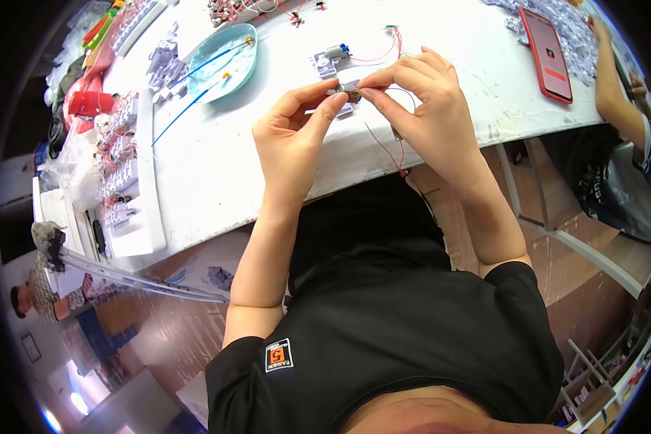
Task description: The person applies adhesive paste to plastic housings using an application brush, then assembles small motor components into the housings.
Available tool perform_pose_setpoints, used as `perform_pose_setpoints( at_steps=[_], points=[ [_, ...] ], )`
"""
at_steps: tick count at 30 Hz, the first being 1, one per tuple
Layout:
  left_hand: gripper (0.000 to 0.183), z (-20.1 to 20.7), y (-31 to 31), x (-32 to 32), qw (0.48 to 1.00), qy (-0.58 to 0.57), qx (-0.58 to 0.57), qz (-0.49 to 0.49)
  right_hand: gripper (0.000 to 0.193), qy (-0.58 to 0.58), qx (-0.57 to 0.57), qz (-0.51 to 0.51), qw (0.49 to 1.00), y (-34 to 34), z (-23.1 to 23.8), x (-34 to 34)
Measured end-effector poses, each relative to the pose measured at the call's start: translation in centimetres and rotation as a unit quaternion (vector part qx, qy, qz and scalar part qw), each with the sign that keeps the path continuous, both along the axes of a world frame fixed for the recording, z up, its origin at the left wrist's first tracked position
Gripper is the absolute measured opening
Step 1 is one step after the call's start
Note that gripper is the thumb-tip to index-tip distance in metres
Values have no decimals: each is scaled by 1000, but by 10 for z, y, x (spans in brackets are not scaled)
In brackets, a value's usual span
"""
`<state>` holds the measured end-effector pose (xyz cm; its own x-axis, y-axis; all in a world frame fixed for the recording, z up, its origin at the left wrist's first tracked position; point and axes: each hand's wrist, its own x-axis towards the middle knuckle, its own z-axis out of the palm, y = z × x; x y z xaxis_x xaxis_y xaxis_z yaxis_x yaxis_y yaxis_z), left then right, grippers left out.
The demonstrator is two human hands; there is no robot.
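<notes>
Over the table, my left hand [294,130] and my right hand [425,101] meet, thumbs and fingertips pinching a small silver part [350,86] that looks like a little motor. Its far details are hidden by the fingers. A thin wire loops by my right fingers, and red wires [392,153] hang over the table's near edge below that hand. Just beyond the hands lies a small silver motor with a blue end [337,51], next to a pale lilac plastic piece [325,66]. Another lilac piece [342,110] lies partly hidden under my hands.
A light blue dish [247,72] with thin blue-handled sticks sits to the left. Beyond it, a white tray [146,195] carries several wired lilac assemblies. A red phone [550,54] lies at the right, near a heap of lilac pieces [579,43] and another person's arm [615,94].
</notes>
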<state>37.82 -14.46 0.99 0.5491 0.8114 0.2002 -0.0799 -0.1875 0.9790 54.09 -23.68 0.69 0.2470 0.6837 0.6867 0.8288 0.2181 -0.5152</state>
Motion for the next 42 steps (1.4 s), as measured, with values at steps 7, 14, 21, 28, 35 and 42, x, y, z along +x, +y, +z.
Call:
perform_pose_setpoints(
  at_steps=[7, 14, 21, 28, 35, 42],
  points=[
    [21, -3, 2, 13, 999, -21, -15, 21, 5, -28, -8, 28, 999, -2, 3, 7],
    [18, 6, 6, -6, 995, -38, -57, 73, 13, -69, -53, 57, 995, -5, 32, -2],
    [27, -5, -17, -6, 978, -104, 179, 20, 27, 35, -83, 19, 996, -13, 13, -8],
    [26, 2, -26, -26, 974, -110, 194, 38, 25, 52, -95, 100, 989, -8, 3, -4],
    [21, 0, -27, -24, 965, -118, 229, 40, 26, 74, -135, 126, 980, -2, -10, 10],
    [16, 5, -24, -31, 965, -115, 236, 25, 31, 122, -189, 183, 957, -3, -11, 29]
  ],
)
